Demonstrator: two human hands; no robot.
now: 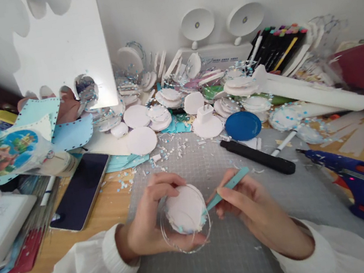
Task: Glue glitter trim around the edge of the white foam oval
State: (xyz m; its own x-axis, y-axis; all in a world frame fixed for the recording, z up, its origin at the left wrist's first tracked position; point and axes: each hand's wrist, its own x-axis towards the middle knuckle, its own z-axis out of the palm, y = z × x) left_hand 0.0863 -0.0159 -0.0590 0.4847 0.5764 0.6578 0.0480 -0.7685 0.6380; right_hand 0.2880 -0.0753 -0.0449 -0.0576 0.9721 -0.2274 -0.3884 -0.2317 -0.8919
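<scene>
Hands sit apart over the near part of the grey cutting mat [230, 259], each closed on something. From my end, I see the left hand [149, 223] clamping a white disc [185, 208], fingers bent over its far edge; I take that grip as keeping the face turned up and the right rim free. The right hand [254, 203] pinches a turquoise tweezer-like tool [233, 182], its tip angled left to that rim; I cannot tell whether they touch. The disc looks round, pale and layered, with bluish bits along its near and right edge and a thin loop [187, 251] around its near side.

Farther out, a black pen-like tool [258, 156] lies to the right, and beyond it a blue glue gun [352, 175], placed, I judge, within easy reach. A dark phone [81, 193] lies on the left. On the far side, more white discs [142, 141] are heaped beside a blue round lid [243, 125], probably set back to leave working room.
</scene>
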